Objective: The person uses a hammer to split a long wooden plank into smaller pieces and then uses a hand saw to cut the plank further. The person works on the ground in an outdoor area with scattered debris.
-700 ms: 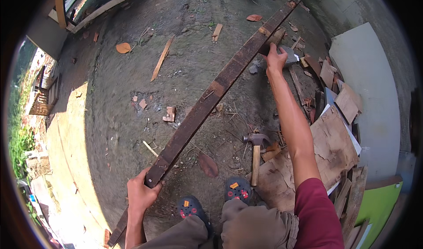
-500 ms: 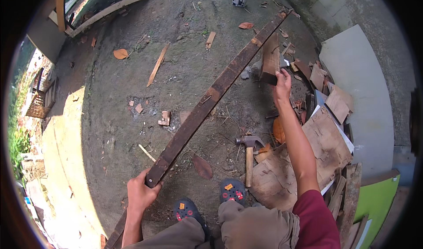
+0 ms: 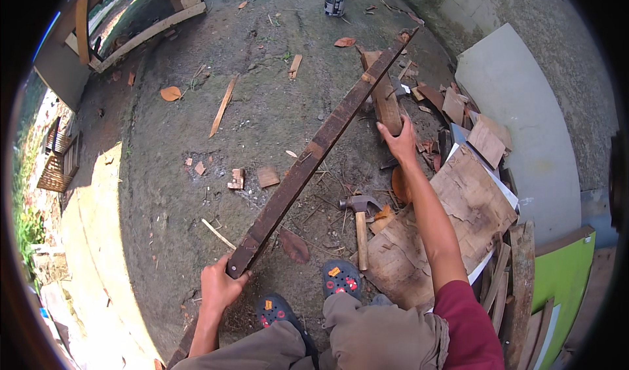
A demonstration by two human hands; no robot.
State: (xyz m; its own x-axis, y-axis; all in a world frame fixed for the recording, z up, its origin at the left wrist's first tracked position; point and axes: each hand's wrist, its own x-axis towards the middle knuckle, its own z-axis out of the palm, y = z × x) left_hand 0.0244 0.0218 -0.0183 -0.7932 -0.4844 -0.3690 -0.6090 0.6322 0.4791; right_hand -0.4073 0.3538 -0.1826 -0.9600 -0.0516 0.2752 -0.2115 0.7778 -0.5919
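Note:
A long dark wooden plank (image 3: 311, 152) slants from near my feet up to the far right. My left hand (image 3: 221, 286) is closed round its near end, where a round nail head shows. Under my left forearm lies another piece of dark wood (image 3: 185, 345), mostly hidden. My right hand (image 3: 401, 142) grips the near end of a shorter, thick brown wooden block (image 3: 385, 101). This block crosses beneath the plank, its far end showing past the plank's left side. Whether the two touch I cannot tell. A claw hammer (image 3: 362, 234) with a wooden handle lies near my right shoe.
Scrap wood and torn brown board (image 3: 452, 219) are piled on the right, beside a pale grey panel (image 3: 517, 108) and a green panel (image 3: 560, 285). A paint can (image 3: 336, 3) stands far ahead. Wood chips, leaves and a thin strip (image 3: 223, 107) litter the ground.
The block in my right hand has swung left, so that it now crosses under the plank. My left hand keeps its hold on the plank. The whole view has shifted slightly.

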